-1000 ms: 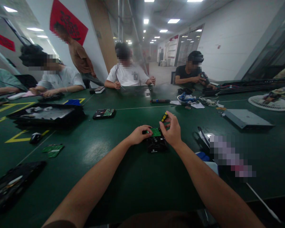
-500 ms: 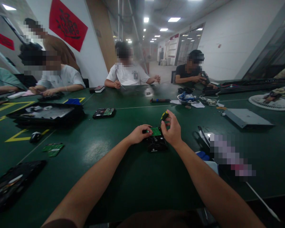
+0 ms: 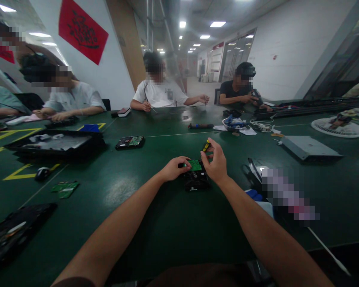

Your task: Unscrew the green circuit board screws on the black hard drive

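Left hand (image 3: 176, 169), partly curled with its grip unclear, has the nearer fingertips, at the upper-left edge of the hard drive (image 3: 196, 176), which lies apparently lengthwise up the frame's centre between both hands, while the right hand (image 3: 216, 161) pinches a yellow-and-black screwdriver (image 3: 206, 145) at upper right.

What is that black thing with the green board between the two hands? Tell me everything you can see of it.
The black device is boxy, its material unclear, with a green circuit board at its far end and small pale marks nearer the wearer. It lies on the green table. The left hand touches its far left; whether the right hand touches it is unclear.
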`<state>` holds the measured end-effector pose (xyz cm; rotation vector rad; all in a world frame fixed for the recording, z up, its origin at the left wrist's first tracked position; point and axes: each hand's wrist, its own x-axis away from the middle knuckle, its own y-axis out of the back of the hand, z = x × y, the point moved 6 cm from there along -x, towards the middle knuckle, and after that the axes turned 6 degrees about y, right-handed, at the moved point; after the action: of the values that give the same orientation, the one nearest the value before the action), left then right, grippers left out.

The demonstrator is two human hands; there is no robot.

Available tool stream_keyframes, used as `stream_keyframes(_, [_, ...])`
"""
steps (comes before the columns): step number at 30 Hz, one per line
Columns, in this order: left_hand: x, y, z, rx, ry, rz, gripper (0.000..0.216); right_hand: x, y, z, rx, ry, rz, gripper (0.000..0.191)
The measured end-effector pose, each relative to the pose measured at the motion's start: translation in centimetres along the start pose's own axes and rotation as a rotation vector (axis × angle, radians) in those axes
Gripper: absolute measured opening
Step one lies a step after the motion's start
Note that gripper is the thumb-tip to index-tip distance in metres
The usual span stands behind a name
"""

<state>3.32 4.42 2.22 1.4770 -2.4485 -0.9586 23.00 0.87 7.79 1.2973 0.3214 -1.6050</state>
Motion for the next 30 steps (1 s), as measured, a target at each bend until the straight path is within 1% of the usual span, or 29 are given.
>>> stream_keyframes(15, [0.12,0.10,-0.43,-0.011,0.012,0.001,0.011,-0.06,0.15,0.20,0.011,-0.009,0.005,0.061])
stream_keyframes(30, [0.11,0.09,-0.33,-0.010,0.011,-0.005,0.011,-0.12,0.23,0.30,0.022,-0.013,0.001,0.059])
